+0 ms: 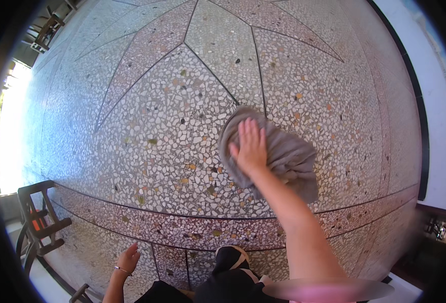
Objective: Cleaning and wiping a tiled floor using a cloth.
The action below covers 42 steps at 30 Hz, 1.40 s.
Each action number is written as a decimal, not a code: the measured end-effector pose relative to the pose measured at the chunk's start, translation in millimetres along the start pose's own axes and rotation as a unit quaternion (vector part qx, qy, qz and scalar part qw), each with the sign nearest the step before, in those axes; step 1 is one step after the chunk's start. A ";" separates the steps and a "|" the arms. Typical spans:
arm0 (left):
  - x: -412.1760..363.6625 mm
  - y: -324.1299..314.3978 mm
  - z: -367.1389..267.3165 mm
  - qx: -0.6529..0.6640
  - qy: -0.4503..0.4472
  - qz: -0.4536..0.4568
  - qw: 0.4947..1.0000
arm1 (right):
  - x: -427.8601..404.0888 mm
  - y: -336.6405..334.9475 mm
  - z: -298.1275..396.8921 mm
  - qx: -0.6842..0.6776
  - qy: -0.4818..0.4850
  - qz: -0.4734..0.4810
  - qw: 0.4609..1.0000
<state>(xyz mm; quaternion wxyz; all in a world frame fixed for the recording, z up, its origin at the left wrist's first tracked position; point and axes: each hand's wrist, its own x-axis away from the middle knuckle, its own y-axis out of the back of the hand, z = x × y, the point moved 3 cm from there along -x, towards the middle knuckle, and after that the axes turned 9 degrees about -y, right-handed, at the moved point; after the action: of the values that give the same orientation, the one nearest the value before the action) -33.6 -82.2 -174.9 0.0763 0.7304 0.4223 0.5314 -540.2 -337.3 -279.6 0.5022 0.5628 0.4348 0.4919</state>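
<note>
My right hand [251, 146] lies flat on a grey-brown cloth [293, 155], its fingers stretched out and the thumb a little apart. Beneath it the cloth is spread and wrinkled on the speckled terrazzo floor [158, 151], with folds bunched to the right of my wrist. My left hand [128, 259] hangs at the lower left, away from the cloth, with a thin bracelet at the wrist. Nothing shows in that hand, and its fingers are loosely extended.
A dark wooden chair or stool [43, 219] stands at the left, with something orange behind it. More wooden furniture [47, 32] is at the upper left. My dark shoe [230, 259] is below the cloth. A white wall [440, 151] with black skirting bounds the right.
</note>
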 end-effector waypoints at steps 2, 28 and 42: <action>-13.1 -8.6 -11.4 0.009 -0.049 0.016 0.999 | 52.3 6.9 8.3 -0.082 0.044 0.012 0.996; 68.0 9.6 22.2 0.130 0.007 -0.054 0.990 | -2.9 -19.2 -166.1 0.020 -0.353 -0.063 0.933; 188.3 -163.9 145.5 0.351 0.145 -0.131 0.916 | -3.1 12.8 325.2 0.027 0.091 -0.015 0.995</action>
<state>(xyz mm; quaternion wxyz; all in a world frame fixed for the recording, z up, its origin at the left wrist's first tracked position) 15.7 201.9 -194.4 -0.1785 0.5634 0.6800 0.4340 -218.6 -386.6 -271.1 0.4526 0.5229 0.4997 0.5216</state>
